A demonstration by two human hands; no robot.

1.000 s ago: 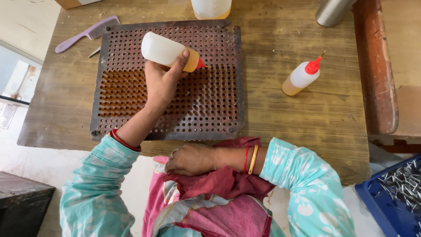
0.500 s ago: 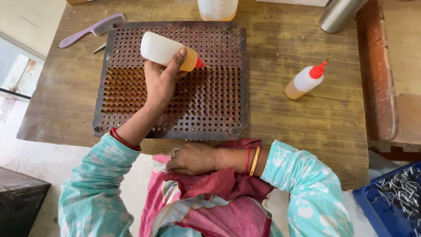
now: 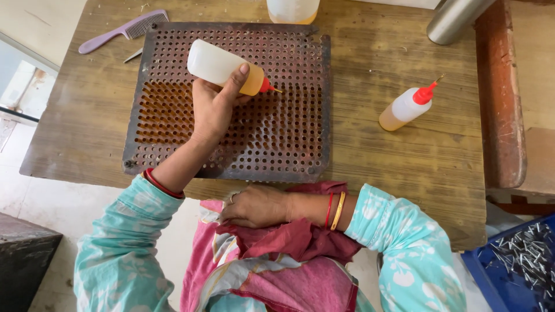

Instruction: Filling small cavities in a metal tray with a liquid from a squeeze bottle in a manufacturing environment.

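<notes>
My left hand (image 3: 214,107) grips a white squeeze bottle (image 3: 217,65) holding amber liquid. It lies tilted, its red nozzle pointing right over the rusty perforated metal plate (image 3: 283,150) on the wooden table (image 3: 399,167). The holes at the plate's left middle look orange-brown. My right hand (image 3: 254,205) rests with curled fingers at the table's near edge, on a red cloth (image 3: 295,242) in my lap, below the plate.
A second squeeze bottle (image 3: 404,107) with a red nozzle lies right of the plate. A purple comb (image 3: 124,32) lies at the far left, a pale container (image 3: 292,10) at the far edge, a metal cylinder (image 3: 454,20) at the far right. A blue tray of nails (image 3: 520,260) sits at the lower right.
The left hand and bottle stay almost in the same spot over the plate; the nozzle has shifted only slightly. The right hand has not moved.
</notes>
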